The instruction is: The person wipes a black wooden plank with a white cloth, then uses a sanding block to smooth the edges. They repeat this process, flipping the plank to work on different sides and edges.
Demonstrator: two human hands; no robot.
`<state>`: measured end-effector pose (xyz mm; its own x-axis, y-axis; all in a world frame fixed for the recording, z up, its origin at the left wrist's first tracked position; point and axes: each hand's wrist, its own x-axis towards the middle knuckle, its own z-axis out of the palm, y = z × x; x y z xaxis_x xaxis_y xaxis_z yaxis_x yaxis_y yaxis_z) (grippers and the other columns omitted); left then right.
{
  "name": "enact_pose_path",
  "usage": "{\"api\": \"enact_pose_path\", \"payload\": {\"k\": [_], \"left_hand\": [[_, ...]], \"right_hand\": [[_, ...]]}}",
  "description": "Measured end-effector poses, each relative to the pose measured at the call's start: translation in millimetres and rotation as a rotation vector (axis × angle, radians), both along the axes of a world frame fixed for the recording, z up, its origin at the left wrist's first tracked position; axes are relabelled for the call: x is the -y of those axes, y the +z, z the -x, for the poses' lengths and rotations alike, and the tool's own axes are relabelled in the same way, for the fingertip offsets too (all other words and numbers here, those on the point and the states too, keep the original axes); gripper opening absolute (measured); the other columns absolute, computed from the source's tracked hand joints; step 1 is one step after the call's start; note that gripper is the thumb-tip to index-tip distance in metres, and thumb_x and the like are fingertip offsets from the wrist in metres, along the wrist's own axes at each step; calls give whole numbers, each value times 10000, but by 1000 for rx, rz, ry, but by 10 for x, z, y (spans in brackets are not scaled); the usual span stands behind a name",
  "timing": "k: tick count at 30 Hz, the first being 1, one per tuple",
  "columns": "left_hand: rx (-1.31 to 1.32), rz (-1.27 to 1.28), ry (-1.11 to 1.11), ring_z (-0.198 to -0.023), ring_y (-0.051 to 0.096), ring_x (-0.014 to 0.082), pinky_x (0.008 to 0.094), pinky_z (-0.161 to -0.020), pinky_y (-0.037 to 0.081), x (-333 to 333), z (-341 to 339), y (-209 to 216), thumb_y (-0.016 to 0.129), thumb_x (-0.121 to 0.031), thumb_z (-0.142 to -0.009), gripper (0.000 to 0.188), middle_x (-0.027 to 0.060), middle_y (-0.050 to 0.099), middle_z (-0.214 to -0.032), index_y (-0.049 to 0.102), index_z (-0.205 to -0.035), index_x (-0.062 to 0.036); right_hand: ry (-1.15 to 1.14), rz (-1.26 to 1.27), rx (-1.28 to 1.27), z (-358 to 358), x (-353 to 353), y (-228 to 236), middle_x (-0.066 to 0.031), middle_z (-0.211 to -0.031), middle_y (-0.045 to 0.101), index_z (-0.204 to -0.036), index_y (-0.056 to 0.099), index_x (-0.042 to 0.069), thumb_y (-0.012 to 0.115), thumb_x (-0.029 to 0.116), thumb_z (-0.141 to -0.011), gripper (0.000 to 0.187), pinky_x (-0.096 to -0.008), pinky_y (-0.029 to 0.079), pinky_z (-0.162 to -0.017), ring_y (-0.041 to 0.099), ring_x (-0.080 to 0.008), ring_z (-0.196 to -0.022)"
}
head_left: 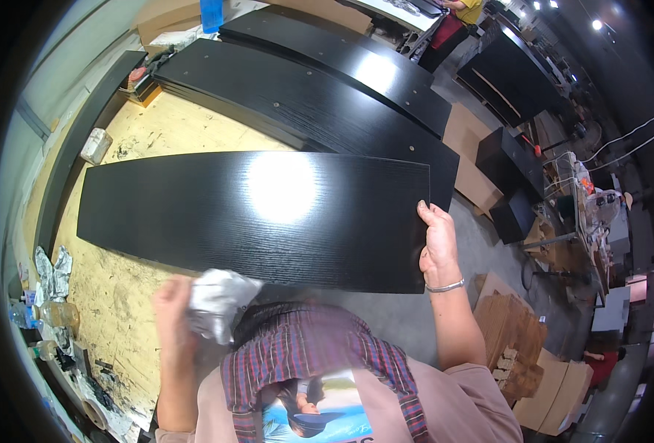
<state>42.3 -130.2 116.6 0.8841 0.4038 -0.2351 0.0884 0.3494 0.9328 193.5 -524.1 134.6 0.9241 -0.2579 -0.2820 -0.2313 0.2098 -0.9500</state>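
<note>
A long black wood-grain panel (194,199) lies across the worktable (113,295) in front of me, and a lamp glares off its glossy face. My right hand (439,240) grips its right end, thumb on top and the fingers hidden round the edge. Near the panel's front edge, my left hand (176,306) is closed on a crumpled whitish cloth (222,299); hand and cloth are blurred by motion. Behind this panel sit stacked black panels (238,81) with small round holes or fittings in their faces.
A long dark rail (72,155) borders the table's left side, beside a small pale block (96,146). Bottles (60,315) and rags crowd the left corner. Cardboard (508,340) stacks up on the right floor. Another person (456,26) stands at the far table.
</note>
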Motion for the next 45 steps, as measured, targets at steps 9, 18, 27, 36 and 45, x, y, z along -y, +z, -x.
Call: {"api": "enact_pose_path", "payload": {"k": [9, 18, 27, 36, 45], "left_hand": [[879, -1283, -770, -1317, 419, 317, 572, -1059, 344, 1591, -793, 185, 728, -297, -797, 631, 111, 425, -1449, 490, -1378, -229], [437, -1431, 218, -1048, 603, 339, 410, -928, 466, -969, -1608, -310, 651, -124, -822, 310, 156, 648, -1130, 641, -1124, -54], [356, -1255, -58, -1045, 606, 319, 471, -884, 471, -282, -902, -177, 579, -156, -886, 363, 180, 625, -1161, 583, -1228, -32], [285, -1533, 252, -1055, 610, 355, 467, -973, 438, -1241, -271, -948, 596, -4, -742, 413, 168, 654, -1127, 655, -1148, -56], [-215, -1188, 403, -989, 639, 276, 435, -964, 447, -1462, 101, -389, 608, -99, -861, 391, 146, 665, -1067, 613, -1251, -67]], "right_hand": [[-61, -37, 43, 418, -107, -49, -55, -958, 644, -993, 630, -8, 557, 144, -957, 172, -295, 489, -796, 615, -156, -874], [-90, 199, 169, 815, -186, 81, -48, -1021, 646, -1041, 652, -30, 508, 233, -1000, 303, -280, 422, -882, 556, -114, -949], [-256, 312, 137, 808, -300, 12, 78, -746, 398, -737, 516, 91, 560, 187, -970, 256, -248, 314, -648, 346, -55, -723], [-142, 208, 36, 811, -115, -31, -112, -1098, 634, -1102, 620, -79, 531, 213, -971, 332, -288, 469, -897, 600, -181, -971], [-71, 170, -150, 605, 95, -58, -126, -1124, 671, -1112, 632, -62, 612, 334, -946, 430, -323, 516, -888, 655, -236, -983]]}}
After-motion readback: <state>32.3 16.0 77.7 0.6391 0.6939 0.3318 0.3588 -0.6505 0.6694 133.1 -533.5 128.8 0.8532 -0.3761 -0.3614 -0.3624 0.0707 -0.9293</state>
